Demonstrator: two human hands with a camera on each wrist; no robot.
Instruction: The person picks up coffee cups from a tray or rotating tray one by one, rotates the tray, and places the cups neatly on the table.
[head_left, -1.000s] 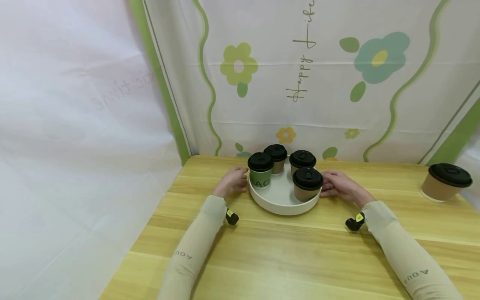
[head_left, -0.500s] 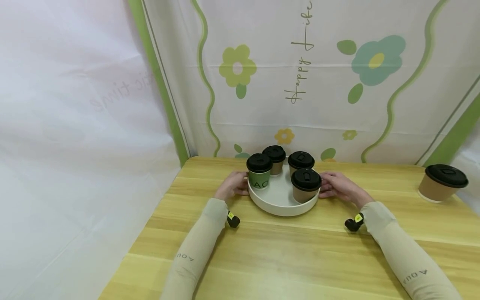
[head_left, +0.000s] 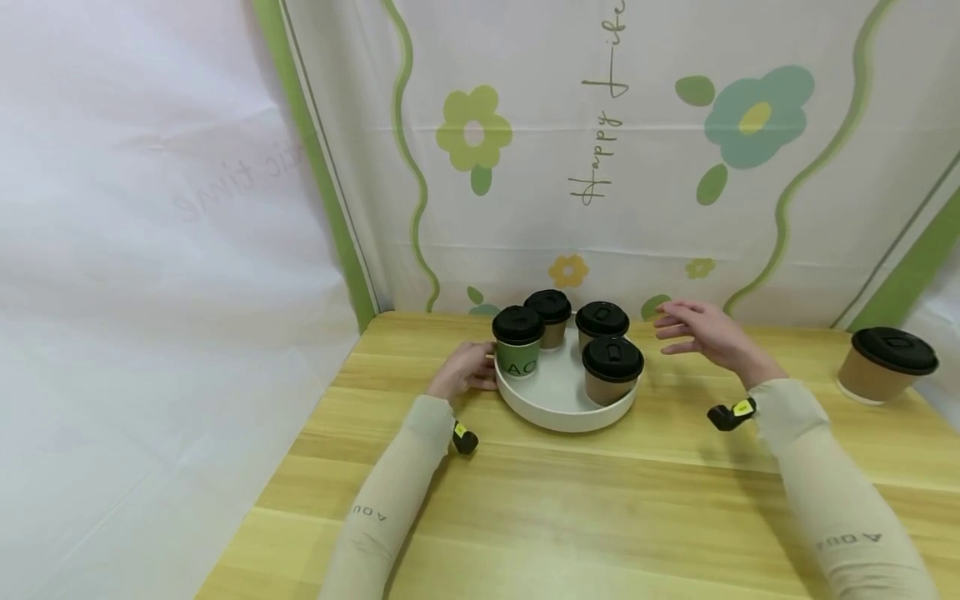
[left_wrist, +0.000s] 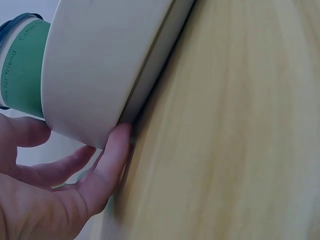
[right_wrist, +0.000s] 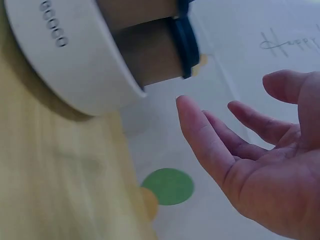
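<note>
The left forearm (head_left: 382, 508) stretched toward the far edge of the worktop (head_left: 570, 508), the left hand (head_left: 467, 369) low, its fingers (left_wrist: 107, 165) bent in a grip. The right hand (head_left: 708, 335) hung raised near that edge, fingers (right_wrist: 197, 132) loosely parted, the right forearm (head_left: 843, 492) slanting.

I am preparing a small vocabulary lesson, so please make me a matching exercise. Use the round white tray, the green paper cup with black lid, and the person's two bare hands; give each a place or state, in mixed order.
Things
1. Round white tray
2. Green paper cup with black lid
3. Bare left hand
4. Bare right hand

Places and states
A. Raised in the air, apart from the tray
B. Touching the tray's side
C. Bearing four lidded cups
D. Standing upright inside the tray

Right pairs: 1-C, 2-D, 3-B, 4-A
</note>
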